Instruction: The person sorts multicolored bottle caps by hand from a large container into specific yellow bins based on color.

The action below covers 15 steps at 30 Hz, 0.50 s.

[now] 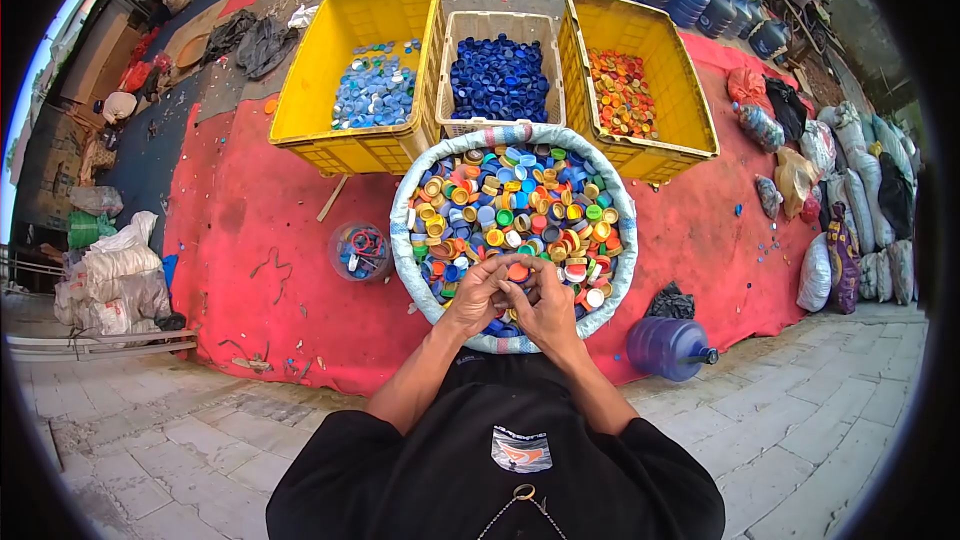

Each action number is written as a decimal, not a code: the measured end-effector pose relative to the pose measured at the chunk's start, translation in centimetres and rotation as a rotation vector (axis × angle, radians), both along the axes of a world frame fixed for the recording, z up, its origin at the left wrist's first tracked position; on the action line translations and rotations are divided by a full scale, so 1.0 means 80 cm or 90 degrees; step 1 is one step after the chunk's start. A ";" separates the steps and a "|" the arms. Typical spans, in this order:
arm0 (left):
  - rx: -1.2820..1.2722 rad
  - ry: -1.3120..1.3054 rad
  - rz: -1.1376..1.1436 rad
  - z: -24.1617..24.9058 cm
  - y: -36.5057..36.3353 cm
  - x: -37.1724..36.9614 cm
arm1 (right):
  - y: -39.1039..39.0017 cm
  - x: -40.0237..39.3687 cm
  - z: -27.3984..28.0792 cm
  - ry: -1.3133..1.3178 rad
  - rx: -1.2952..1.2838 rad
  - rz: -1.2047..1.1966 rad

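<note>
A round basket with a cloth-wrapped rim [403,240] stands right in front of me, heaped with bottle caps [500,195] of many colours. Over its near part, my left hand [478,292] and my right hand [545,302] meet at the fingertips. The fingers of both are bent and closed around an orange-red cap [518,272] that shows between them. Which fingers bear on the cap is hard to make out. Other caps lie just beneath and around both hands.
Behind the basket stand a yellow crate [290,105] with light blue caps, a white crate [552,65] with dark blue caps and another yellow crate [690,105] with orange caps. A small tub [360,251] is left, a water jug [668,348] right, sacks [815,273] farther right.
</note>
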State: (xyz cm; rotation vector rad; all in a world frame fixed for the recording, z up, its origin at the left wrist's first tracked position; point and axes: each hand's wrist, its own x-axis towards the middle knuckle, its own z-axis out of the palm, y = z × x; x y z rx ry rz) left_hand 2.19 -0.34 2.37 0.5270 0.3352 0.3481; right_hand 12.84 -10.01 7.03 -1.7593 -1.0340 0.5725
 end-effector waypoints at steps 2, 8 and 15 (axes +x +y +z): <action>0.006 0.011 0.004 -0.002 0.000 -0.001 | 0.001 -0.001 -0.002 -0.008 0.034 -0.001; 0.003 0.031 -0.010 0.014 0.006 0.000 | -0.001 -0.005 -0.024 0.133 0.087 -0.030; -0.103 -0.061 0.016 0.024 0.005 0.001 | 0.002 -0.010 -0.042 0.140 0.143 -0.084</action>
